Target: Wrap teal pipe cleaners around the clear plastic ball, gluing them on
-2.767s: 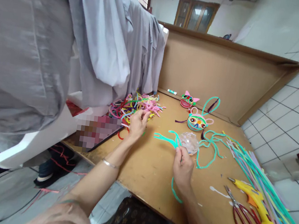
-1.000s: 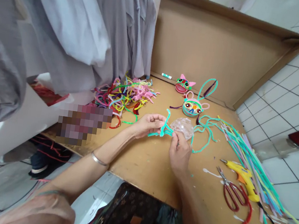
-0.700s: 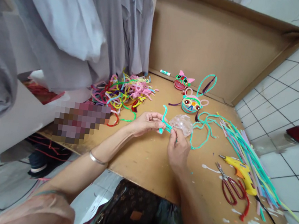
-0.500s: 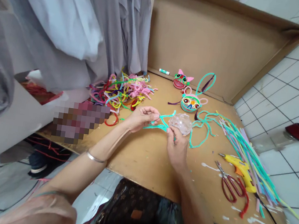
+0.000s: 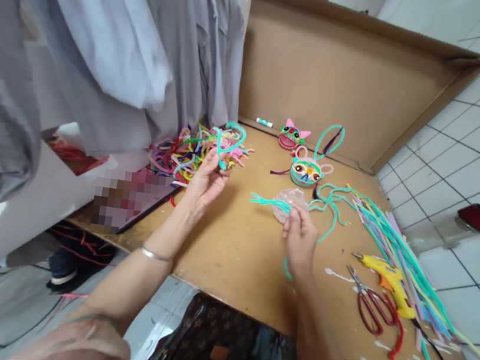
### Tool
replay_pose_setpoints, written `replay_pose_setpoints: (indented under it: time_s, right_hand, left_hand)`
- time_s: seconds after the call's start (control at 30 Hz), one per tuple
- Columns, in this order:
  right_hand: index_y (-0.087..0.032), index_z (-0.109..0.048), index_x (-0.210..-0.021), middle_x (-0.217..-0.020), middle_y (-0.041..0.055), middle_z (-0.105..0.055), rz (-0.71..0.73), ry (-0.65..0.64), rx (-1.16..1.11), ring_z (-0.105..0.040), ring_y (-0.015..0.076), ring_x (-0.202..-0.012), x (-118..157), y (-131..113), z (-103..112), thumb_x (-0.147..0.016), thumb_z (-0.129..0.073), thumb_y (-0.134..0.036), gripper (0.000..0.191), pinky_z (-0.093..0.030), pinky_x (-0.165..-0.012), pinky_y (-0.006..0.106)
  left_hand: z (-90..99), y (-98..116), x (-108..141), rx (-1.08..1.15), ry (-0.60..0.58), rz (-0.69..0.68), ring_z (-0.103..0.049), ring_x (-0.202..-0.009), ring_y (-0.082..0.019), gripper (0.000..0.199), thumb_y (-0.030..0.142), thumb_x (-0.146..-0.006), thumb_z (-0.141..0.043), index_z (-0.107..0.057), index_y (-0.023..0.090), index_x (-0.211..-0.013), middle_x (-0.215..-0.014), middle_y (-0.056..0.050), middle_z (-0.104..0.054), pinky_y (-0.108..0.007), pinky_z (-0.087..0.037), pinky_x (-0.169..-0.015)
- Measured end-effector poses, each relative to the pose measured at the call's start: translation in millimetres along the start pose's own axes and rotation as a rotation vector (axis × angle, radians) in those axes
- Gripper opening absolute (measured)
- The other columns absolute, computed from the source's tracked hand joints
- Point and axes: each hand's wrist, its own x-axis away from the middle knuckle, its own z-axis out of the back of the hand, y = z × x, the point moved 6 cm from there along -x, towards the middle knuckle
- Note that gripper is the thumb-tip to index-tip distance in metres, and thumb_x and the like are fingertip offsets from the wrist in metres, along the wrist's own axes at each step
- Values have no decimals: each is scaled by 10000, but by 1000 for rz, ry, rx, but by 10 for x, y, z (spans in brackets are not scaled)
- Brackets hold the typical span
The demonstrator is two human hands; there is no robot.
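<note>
The left hand [image 5: 208, 178] has its grip pinched on the lower end of a curled turquoise stem [image 5: 219, 151], held above the bench [image 5: 221, 249] before a multicoloured heap [image 5: 181, 154]; the right hand's [image 5: 300, 236] grip is closed round turquoise strands [image 5: 269, 201], in front of a clear faceted piece [image 5: 288, 215]; both look light, soft and bendable (wire-cored, probably), best pinched near an end.

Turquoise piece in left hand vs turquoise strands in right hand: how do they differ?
Shape: the turquoise piece curves into a loop; the turquoise strands run nearly straight, ends fanned.
Backdrop: the turquoise piece shows against the multicolored pile; the turquoise strands, against the clear ball.
Shared: colour; each is pinched, by the left hand and right hand respectively.
</note>
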Motion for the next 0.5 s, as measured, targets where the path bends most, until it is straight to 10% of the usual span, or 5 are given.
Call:
replay_pose_setpoints:
  time_s: [0.17, 0.5]
  right_hand:
    - [-247, -520, -1006, -740, -37, -533, -164, 48, -571, -475, 101, -560, -133, 42, 102, -858, -612, -443, 262, -442, -564, 246]
    - [-240, -535, -846, -545, -134, -274, -483, -202, -790, -139, 47, -423, 72, -24, -274, -669, -780, -394, 340, -189, -387, 210]
  left_hand:
    - [-113, -41, 73, -197, -86, -24, -645, -697, -54, 368, 196, -654, -865, -671, 198, -967, -804, 27, -714, -120, -492, -602]
    - [-397, -418, 429, -509, -272, 19, -618, -561, -88, 476, 319, -532, -899, -635, 148, -890, -665, 32, -688, -217, -513, -600]
